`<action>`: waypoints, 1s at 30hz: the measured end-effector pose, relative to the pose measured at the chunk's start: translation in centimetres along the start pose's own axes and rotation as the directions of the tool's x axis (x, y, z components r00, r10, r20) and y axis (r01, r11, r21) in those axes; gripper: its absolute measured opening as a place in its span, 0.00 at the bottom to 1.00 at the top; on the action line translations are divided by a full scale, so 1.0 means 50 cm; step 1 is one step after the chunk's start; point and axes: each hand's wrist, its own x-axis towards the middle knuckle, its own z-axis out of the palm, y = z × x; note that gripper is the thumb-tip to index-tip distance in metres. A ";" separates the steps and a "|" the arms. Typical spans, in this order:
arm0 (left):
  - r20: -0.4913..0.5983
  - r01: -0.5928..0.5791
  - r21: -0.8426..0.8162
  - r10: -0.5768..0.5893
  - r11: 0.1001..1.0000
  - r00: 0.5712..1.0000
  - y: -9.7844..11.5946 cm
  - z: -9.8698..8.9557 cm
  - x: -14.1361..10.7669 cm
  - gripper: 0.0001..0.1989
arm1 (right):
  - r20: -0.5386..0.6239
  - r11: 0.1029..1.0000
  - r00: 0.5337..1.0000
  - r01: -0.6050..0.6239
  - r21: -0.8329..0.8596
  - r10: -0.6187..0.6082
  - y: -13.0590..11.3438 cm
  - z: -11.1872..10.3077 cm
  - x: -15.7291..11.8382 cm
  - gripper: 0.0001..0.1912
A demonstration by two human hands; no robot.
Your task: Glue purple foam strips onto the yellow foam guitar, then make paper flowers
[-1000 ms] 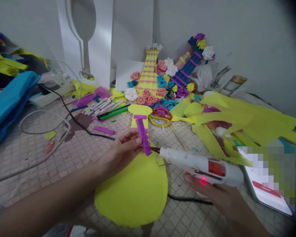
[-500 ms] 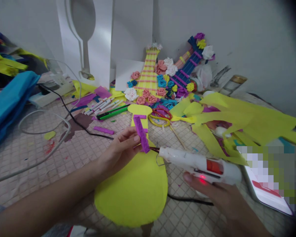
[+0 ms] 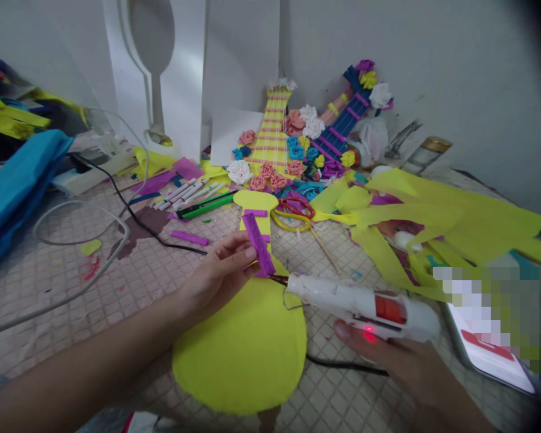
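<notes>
Between the thumb and fingers of my left hand is a purple crepe-paper strip, held tilted above a yellow guitar-shaped cutout. My right hand is wrapped around a white glue gun with a glowing red light. The gun's dark nozzle meets the lower end of the strip, or sits very close to it. Purple bands cross the neck of the cutout, which lies flat on the table. Another purple strip rests to the left.
Scissors, a green cutter and several markers lie beyond the cutout. Decorated paper guitars lean at the back. Yellow paper scraps and a phone are on the right; a white cable loops at left.
The glue gun has shifted slightly left and down, its nozzle now at the strip's lower end. The strip and my left hand are nearly unmoved.
</notes>
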 end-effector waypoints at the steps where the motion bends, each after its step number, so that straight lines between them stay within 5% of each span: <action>1: 0.005 0.001 0.000 -0.001 1.000 1.000 0.000 0.000 0.000 0.09 | -0.003 1.000 1.000 0.005 0.011 -0.005 0.001 0.000 0.001 0.13; 12: 0.017 -0.029 0.026 0.029 0.999 0.999 0.007 -0.004 -0.001 0.05 | -0.043 0.998 0.999 0.019 0.066 -0.016 0.005 -0.006 0.014 0.09; 16: -0.009 -0.095 0.156 0.098 0.983 0.995 0.017 -0.006 -0.005 0.06 | -0.173 0.989 0.985 0.044 0.138 -0.020 0.032 -0.027 0.039 0.15; 20: 0.078 -0.173 0.342 0.155 0.924 0.985 0.035 -0.001 -0.019 0.06 | -0.187 0.944 0.978 0.151 0.294 -0.098 0.053 -0.042 0.068 0.20; 22: 0.159 -0.227 0.523 0.168 0.822 0.973 0.045 0.006 -0.031 0.06 | -0.208 0.916 0.966 0.217 0.338 -0.152 0.053 -0.043 0.077 0.20; 25: 0.347 -0.382 0.799 0.162 0.465 0.924 0.054 0.011 -0.051 0.09 | -0.238 0.896 0.953 0.263 0.357 -0.185 0.045 -0.042 0.083 0.20; 27: 0.465 -0.482 0.850 0.128 0.212 0.876 0.051 0.006 -0.062 0.10 | -0.232 0.893 0.954 0.264 0.365 -0.188 0.041 -0.041 0.083 0.20; 30: 0.541 -0.542 0.840 0.081 -0.011 0.837 0.040 -0.017 -0.074 0.12 | -0.227 0.887 0.955 0.269 0.376 -0.194 0.037 -0.040 0.082 0.19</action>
